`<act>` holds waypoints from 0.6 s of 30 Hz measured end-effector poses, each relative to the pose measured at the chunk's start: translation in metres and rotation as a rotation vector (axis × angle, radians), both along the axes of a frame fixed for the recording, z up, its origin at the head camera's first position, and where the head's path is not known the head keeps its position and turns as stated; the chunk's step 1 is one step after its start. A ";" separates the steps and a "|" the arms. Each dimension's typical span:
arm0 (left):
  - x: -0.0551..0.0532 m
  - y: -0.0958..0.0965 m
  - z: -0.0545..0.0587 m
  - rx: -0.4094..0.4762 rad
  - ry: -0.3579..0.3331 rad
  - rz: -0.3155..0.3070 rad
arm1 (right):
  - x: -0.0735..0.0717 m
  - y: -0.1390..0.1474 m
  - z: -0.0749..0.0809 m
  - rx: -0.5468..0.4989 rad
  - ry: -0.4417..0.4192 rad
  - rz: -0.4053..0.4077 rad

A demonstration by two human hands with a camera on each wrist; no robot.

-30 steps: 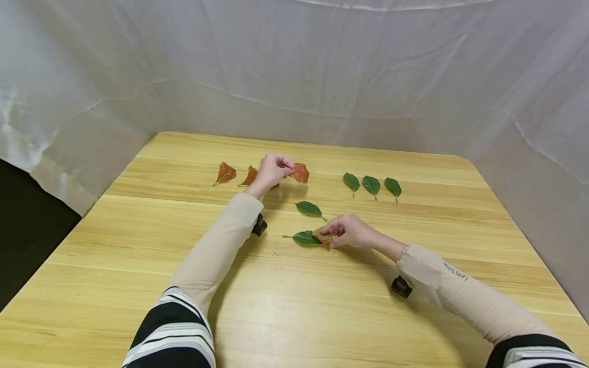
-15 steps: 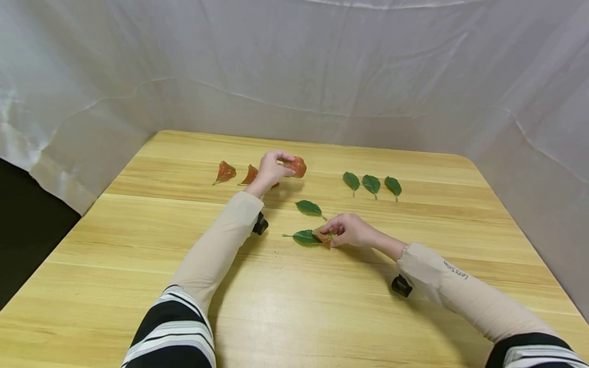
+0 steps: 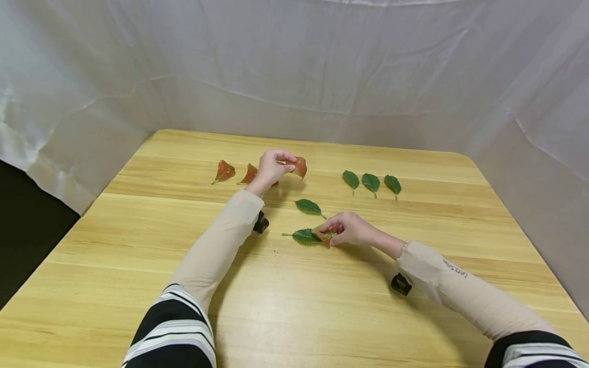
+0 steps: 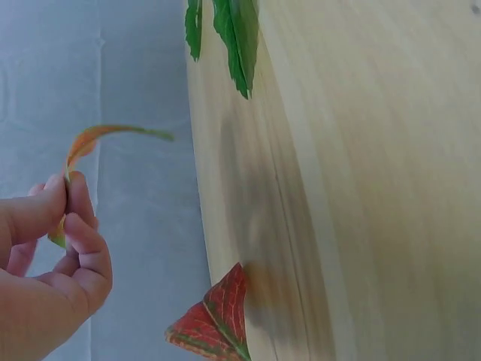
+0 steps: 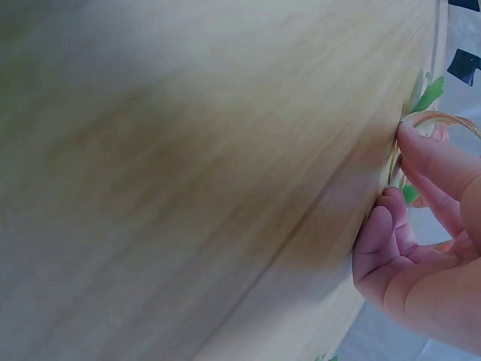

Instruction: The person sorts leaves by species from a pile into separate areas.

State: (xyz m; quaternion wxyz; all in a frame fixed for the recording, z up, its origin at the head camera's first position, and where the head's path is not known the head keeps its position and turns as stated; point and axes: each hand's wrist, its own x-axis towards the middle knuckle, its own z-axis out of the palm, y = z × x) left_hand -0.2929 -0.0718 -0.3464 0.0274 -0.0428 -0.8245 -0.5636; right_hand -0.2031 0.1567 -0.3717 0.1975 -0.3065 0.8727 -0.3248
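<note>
My left hand [image 3: 270, 168] pinches a red leaf [image 3: 300, 167] between thumb and fingers, above the back of the table. In the left wrist view this leaf [image 4: 89, 139] is seen nearly edge-on, its curved end pointing away from the hand. Lower down, my right hand [image 3: 349, 228] pinches a reddish-brown leaf [image 3: 325, 238] at the tabletop. That leaf overlaps the right end of a green leaf [image 3: 304, 236]. Just behind lies another green leaf [image 3: 307, 206]. The right fingers partly hide the leaf they hold.
Red leaves [image 3: 224, 171] lie in a row at the back left, one partly hidden by my left hand. Three green leaves [image 3: 370, 183] form a row at the back right. White cloth [image 3: 322, 66] hangs behind the wooden table [image 3: 276, 306].
My left hand has lifted slightly, and the red leaf in it has turned and shifted. The right hand stays in place with its leaf.
</note>
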 end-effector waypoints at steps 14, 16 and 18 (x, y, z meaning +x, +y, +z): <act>-0.001 0.001 0.003 -0.010 -0.060 -0.022 | 0.001 0.000 0.000 -0.006 0.013 0.000; -0.002 0.001 0.003 -0.016 -0.075 -0.031 | 0.001 0.000 0.000 -0.007 0.013 0.000; -0.003 0.001 0.003 -0.015 -0.083 -0.039 | 0.001 0.000 0.000 -0.009 0.010 0.001</act>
